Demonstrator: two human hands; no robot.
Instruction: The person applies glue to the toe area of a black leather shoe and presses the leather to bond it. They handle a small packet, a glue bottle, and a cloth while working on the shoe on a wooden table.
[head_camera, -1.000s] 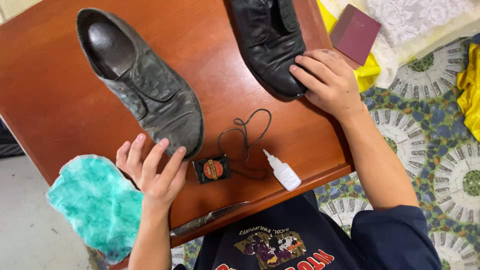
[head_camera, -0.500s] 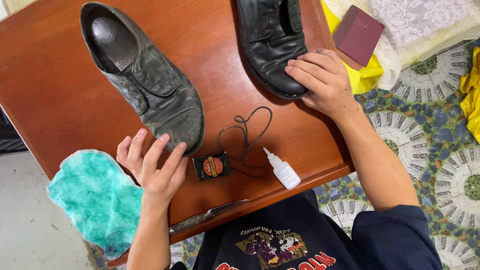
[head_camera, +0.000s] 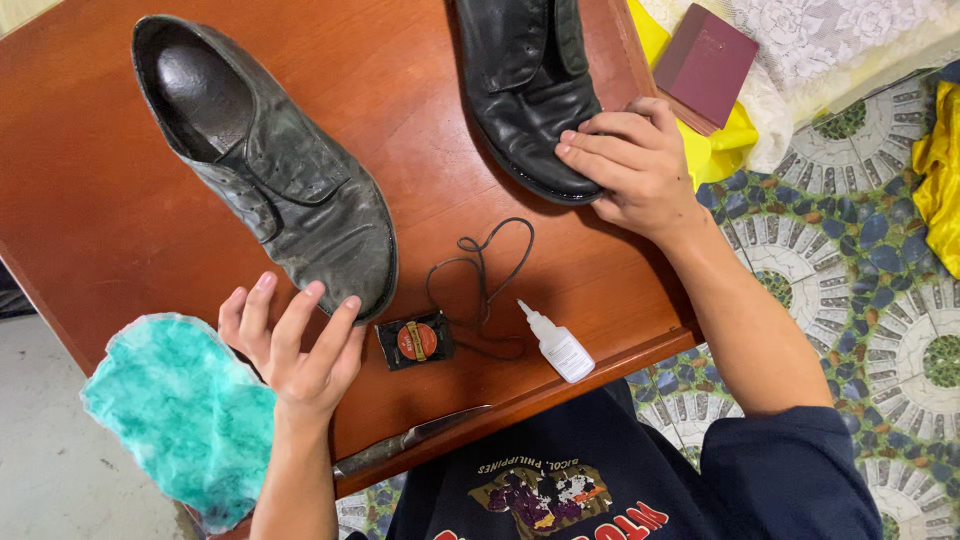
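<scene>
Each hand was near one shoe on the table.

The left hand, fingers spread and empty, touched the toe of the grey shoe, whose long axis ran to upper left; the right hand lay flat on the black shoe toe, upper centre.

A small square black tin with a round red label is being seen near the surface's front edge, just beside a white squeeze bottle.
</scene>
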